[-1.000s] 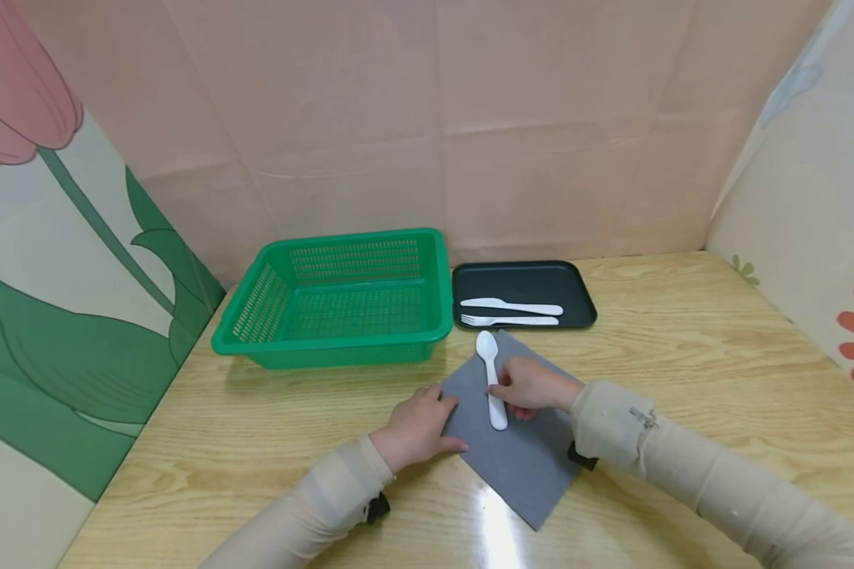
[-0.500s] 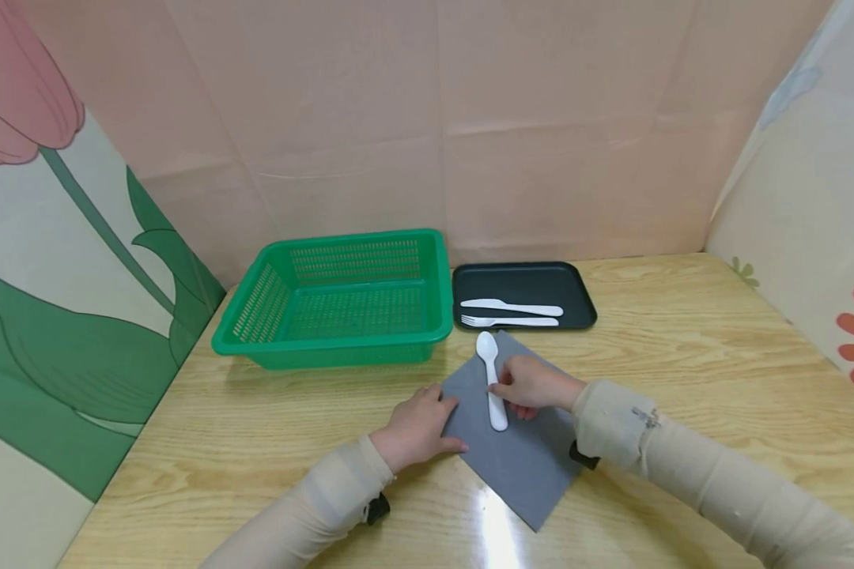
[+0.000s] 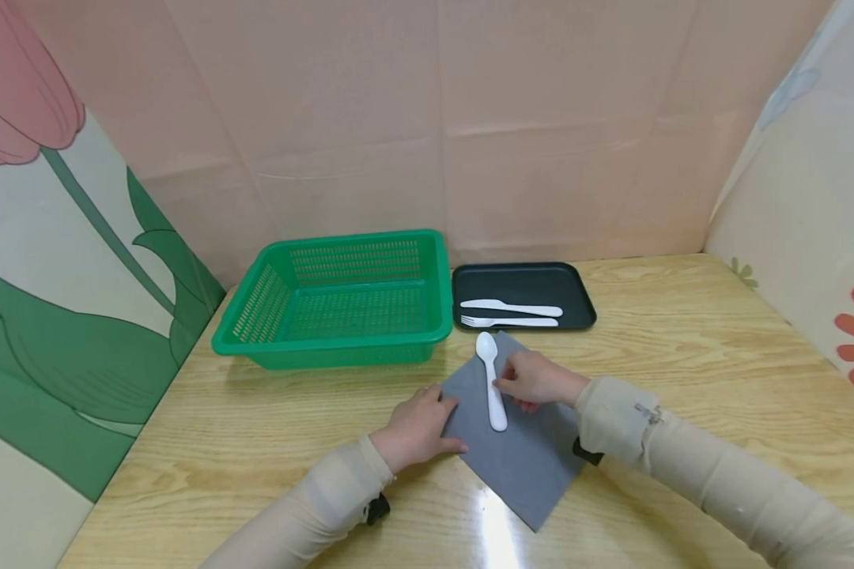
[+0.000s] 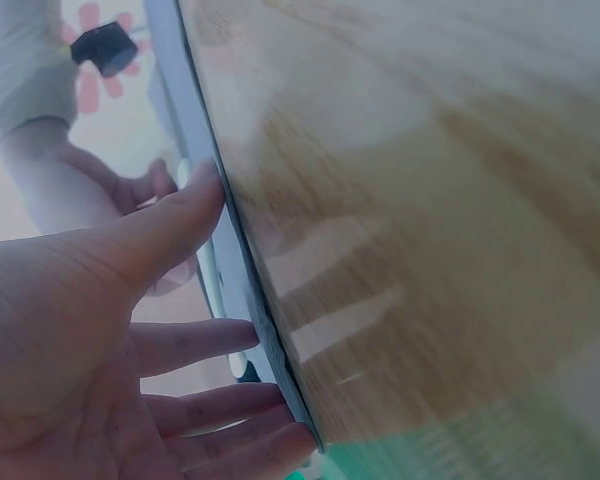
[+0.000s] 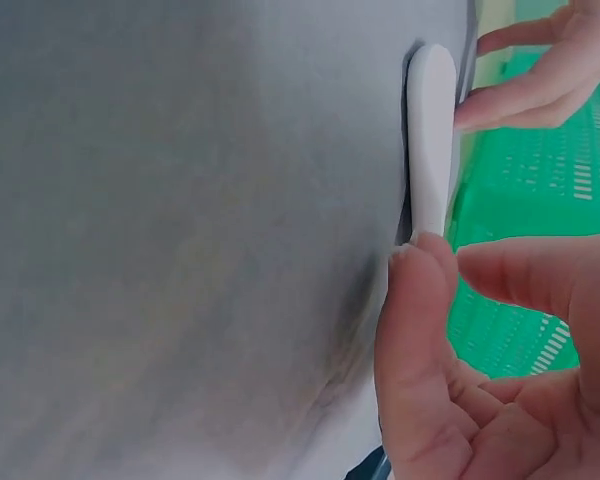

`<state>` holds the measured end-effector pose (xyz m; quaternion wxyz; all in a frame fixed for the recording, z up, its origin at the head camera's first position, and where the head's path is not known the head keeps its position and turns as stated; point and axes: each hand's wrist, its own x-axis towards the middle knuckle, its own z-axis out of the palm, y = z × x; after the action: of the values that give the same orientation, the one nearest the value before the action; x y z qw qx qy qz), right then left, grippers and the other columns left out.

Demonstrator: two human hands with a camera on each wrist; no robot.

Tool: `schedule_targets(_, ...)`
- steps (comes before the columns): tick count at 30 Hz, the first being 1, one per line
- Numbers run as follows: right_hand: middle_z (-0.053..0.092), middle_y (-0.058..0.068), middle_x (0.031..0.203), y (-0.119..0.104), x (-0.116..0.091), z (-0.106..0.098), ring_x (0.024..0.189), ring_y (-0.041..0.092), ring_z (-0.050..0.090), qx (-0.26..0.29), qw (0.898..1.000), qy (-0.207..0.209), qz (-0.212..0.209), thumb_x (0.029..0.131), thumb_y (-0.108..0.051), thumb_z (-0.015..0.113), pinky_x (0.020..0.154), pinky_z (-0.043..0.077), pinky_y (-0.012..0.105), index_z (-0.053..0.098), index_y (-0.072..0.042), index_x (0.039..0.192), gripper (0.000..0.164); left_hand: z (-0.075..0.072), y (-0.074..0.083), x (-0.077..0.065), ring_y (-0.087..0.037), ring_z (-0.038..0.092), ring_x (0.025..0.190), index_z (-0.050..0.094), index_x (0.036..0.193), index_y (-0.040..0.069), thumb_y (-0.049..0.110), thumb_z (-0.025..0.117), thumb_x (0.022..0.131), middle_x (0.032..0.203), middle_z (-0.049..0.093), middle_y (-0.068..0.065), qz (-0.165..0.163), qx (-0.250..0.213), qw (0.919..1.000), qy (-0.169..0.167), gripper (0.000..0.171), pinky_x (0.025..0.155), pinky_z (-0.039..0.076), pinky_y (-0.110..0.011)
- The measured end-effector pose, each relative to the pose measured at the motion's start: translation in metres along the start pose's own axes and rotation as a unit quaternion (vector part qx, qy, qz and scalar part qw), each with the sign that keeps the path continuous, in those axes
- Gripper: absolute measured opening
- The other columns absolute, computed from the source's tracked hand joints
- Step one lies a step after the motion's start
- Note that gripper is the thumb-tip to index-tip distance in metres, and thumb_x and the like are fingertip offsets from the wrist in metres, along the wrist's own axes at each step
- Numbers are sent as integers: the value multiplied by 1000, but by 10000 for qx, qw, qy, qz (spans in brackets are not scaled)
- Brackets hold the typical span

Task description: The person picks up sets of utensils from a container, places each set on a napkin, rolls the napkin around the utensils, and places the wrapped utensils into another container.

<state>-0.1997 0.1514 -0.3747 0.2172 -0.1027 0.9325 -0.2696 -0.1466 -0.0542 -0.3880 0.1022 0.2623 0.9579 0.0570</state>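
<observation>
A white plastic spoon (image 3: 496, 407) lies lengthwise on a folded grey cloth (image 3: 519, 474), bowl end away from me. My right hand (image 3: 537, 378) has its thumb and forefinger curled together at the spoon's handle. In the right wrist view the fingertips (image 5: 432, 255) meet at the narrow part of the handle (image 5: 432, 130), right over the cloth. On the cloth's left corner rests my left hand (image 3: 416, 427), fingers spread and thumb along the edge. The left wrist view shows these fingers (image 4: 220, 342) reaching over the cloth's edge (image 4: 245, 245).
Behind the hands at the left stands a green basket (image 3: 333, 345) with slotted sides. Beside it a black tray (image 3: 519, 280) holds a white knife (image 3: 512, 307) and a white fork (image 3: 508, 322). All stand on a wood-grain table (image 3: 697, 356) against a pinkish wall covering.
My right hand has shifted slightly to the right, its thumb now nearer the right side of the spoon handle. The spoon, cloth and left hand stay put.
</observation>
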Motion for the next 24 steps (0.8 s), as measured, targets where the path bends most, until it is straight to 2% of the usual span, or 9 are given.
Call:
schedule_targets(10,58,5,68,1,1,-7,54,13,56,-299,9993,176,-98,90,-20,59,50,47,24,58,-2,90,18,-1,0,0,-22,55,109,56,127,7,50,68,79,123,55,-12,6,11,10000,13,66,87,51,-34)
schedule_targets(17,60,5,71,4,4,-14,60,12,54,-730,9950,449,-515,89,-17,60,53,43,24,61,-1,90,16,-1,0,0,-22,55,108,56,127,7,50,68,79,123,55,-12,10,36,10000,21,66,86,51,-34)
schedule_targets(24,62,7,75,9,9,-20,65,14,54,-909,9912,666,-697,87,-16,61,57,44,25,62,0,89,16,0,0,-1,-22,56,108,56,127,7,51,68,79,123,55,-12,27,55,10000,67,66,85,51,-34)
